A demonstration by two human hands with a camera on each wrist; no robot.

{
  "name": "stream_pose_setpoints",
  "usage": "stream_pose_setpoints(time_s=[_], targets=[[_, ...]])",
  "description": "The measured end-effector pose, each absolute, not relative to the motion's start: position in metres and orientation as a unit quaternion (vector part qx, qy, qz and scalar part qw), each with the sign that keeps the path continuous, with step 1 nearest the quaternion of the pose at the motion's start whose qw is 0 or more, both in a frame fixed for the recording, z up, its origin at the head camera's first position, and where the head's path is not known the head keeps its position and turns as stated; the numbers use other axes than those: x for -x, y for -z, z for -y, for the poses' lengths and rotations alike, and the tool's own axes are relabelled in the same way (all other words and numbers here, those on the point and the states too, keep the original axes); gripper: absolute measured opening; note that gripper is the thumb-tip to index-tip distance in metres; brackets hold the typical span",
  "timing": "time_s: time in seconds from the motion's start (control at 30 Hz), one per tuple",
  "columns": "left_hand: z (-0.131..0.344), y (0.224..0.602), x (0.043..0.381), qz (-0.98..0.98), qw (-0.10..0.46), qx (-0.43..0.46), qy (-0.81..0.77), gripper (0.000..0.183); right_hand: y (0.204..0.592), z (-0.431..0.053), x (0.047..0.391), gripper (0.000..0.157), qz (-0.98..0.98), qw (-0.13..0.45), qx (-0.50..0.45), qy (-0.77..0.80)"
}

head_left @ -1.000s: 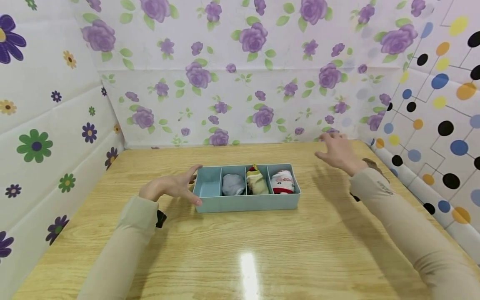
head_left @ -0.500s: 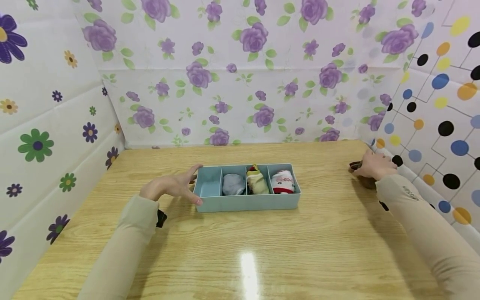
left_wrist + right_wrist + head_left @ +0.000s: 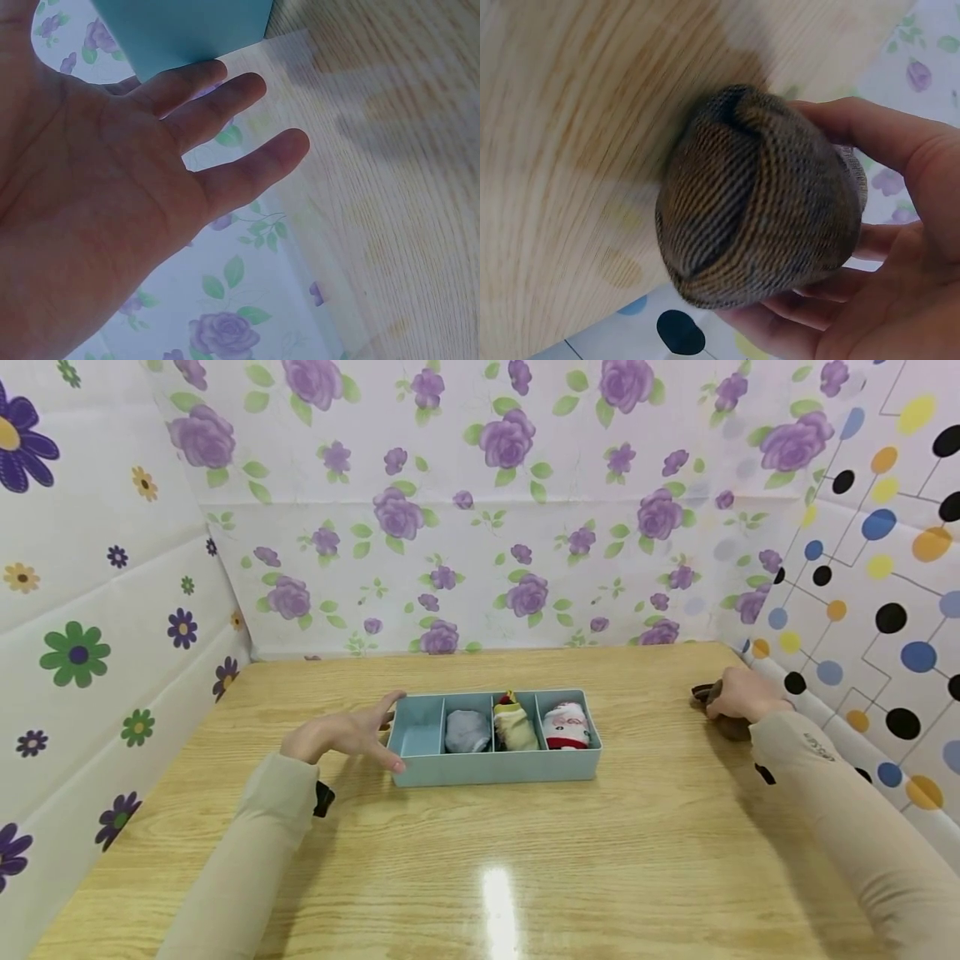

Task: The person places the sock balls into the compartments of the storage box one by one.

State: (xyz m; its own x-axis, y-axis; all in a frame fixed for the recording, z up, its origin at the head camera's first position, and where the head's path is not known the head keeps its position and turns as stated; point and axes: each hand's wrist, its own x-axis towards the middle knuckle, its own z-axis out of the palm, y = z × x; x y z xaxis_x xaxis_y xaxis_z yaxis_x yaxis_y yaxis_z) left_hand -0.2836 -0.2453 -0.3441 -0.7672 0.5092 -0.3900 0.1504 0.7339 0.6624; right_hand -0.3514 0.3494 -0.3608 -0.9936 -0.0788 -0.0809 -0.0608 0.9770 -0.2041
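A pale blue box (image 3: 495,770) with a row of compartments stands on the table. Its leftmost compartment is bare; the others hold a grey rolled sock (image 3: 467,732), a yellow one (image 3: 514,728) and a white and red one (image 3: 566,727). My left hand (image 3: 341,732) spans the box's left end, thumb at the front corner and index finger at the back one. In the left wrist view its other fingers (image 3: 251,174) extend loosely beside the box wall. At the table's right side my right hand (image 3: 748,693) grips a brown ribbed rolled-up sock (image 3: 757,202) between thumb and fingers.
The wooden table (image 3: 450,860) runs up to a flowered back sheet (image 3: 480,568). A daisy-print sheet (image 3: 112,693) hangs on the left, and a dotted sheet (image 3: 862,610) on the right, close beside my right hand.
My right hand has moved right and down from above the table and taken hold of the brown sock. The left hand and the box have stayed in place.
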Motion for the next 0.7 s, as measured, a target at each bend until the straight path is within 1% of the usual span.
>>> stream_pose_setpoints(time_s=[0.07,0.27,0.4,0.43,0.53,0.63,0.7], targets=[[0.245,0.345,0.284,-0.885,0.286,-0.187,-0.315,0.126,0.361,-0.347,0.352,0.034,-0.993,0.049,0.032,0.101],[0.245,0.346,0.284,-0.884,0.286,-0.192,-0.317,0.125,0.359,-0.333,0.358,0.041,-0.990,0.050,0.045,0.127],[0.245,0.345,0.283,-0.886,0.285,-0.188,-0.315,0.125,0.354,-0.318,0.358,0.054,-0.986,0.043,0.062,0.146],[0.245,0.345,0.283,-0.886,0.285,-0.190,-0.313,0.125,0.352,-0.315,0.358,0.054,-0.986,0.040,0.066,0.151],[0.244,0.344,0.283,-0.885,0.286,-0.193,-0.312,0.125,0.347,-0.303,0.359,0.049,-0.983,0.032,0.074,0.164],[0.244,0.344,0.284,-0.886,0.284,-0.197,-0.309,0.124,0.341,-0.292,0.360,0.040,-0.983,0.026,0.079,0.163],[0.244,0.343,0.284,-0.887,0.284,-0.194,-0.308,0.125,0.338,-0.285,0.361,0.042,-0.983,0.028,0.081,0.164]])
